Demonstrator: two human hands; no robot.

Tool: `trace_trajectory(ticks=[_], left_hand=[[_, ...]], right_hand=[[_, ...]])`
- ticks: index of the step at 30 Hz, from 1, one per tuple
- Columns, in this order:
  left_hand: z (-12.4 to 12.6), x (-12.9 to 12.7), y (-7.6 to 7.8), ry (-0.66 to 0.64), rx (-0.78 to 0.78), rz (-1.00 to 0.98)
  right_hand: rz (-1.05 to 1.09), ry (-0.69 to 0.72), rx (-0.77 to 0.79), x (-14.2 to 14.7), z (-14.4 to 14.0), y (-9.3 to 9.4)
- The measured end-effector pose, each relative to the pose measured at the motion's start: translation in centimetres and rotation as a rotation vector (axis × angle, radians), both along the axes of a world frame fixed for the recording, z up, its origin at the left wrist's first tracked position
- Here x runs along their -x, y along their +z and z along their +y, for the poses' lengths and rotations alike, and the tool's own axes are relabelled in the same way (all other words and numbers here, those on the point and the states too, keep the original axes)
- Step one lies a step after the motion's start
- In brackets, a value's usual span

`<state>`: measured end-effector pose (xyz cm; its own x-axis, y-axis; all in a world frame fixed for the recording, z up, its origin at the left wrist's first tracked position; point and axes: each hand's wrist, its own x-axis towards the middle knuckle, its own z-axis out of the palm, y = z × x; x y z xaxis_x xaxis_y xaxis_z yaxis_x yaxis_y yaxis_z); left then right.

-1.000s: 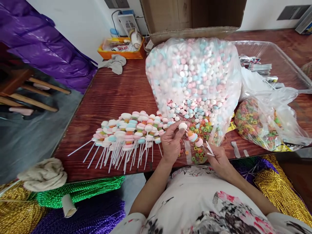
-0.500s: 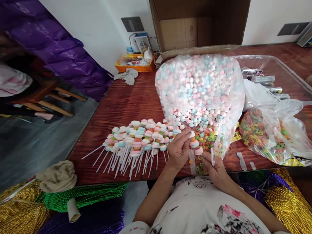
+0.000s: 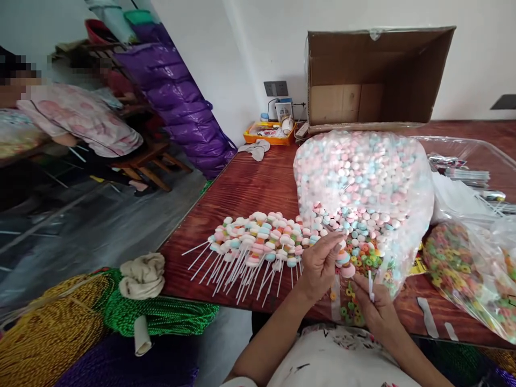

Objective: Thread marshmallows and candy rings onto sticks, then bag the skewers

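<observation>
My right hand [image 3: 373, 309] grips the white stick of a candy skewer [image 3: 345, 262] stacked with pastel marshmallows and a cereal ring. My left hand [image 3: 320, 263] pinches the top of that skewer, fingers around the uppermost marshmallow. Both hands are at the near edge of the wooden table [image 3: 250, 188]. Just left of them lies a pile of finished skewers [image 3: 258, 244], sticks pointing toward me. Behind my hands stands a big clear bag of pastel marshmallows [image 3: 363, 183], open at the bottom, with colourful cereal rings [image 3: 365, 258] spilled in front.
A second bag of cereal rings [image 3: 463, 263] lies at the right. An open cardboard box [image 3: 374, 80] and an orange tray [image 3: 272, 131] stand at the back. Green, gold and purple bead strings [image 3: 80, 328] lie by my lap. Another person [image 3: 76, 118] sits at the far left.
The camera has tilted up and swung right, so the room and a seated person appear. My left hand has pushed the white marshmallow onto the skewer's tip; my right hand keeps holding the stick.
</observation>
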<state>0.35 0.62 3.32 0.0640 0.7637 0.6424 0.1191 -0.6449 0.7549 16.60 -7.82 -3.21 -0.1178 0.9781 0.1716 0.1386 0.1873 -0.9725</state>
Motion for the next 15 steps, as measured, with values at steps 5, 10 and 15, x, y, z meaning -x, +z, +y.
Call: trace_trajectory(ticks=[5,10,15], left_hand=[[-0.5,-0.5,-0.9,0.002,0.139,-0.090],[-1.0,-0.1,-0.8,-0.005,0.110,-0.038],[-1.9,1.1,-0.3,0.050,0.153,-0.055]], right_hand=[[0.095,-0.111,0.051,0.2,-0.1,-1.0],[-0.027,-0.020,0.057,-1.8,-0.1,-0.9],[0.046,-0.040,0.132,-0.2,-0.2,-1.0]])
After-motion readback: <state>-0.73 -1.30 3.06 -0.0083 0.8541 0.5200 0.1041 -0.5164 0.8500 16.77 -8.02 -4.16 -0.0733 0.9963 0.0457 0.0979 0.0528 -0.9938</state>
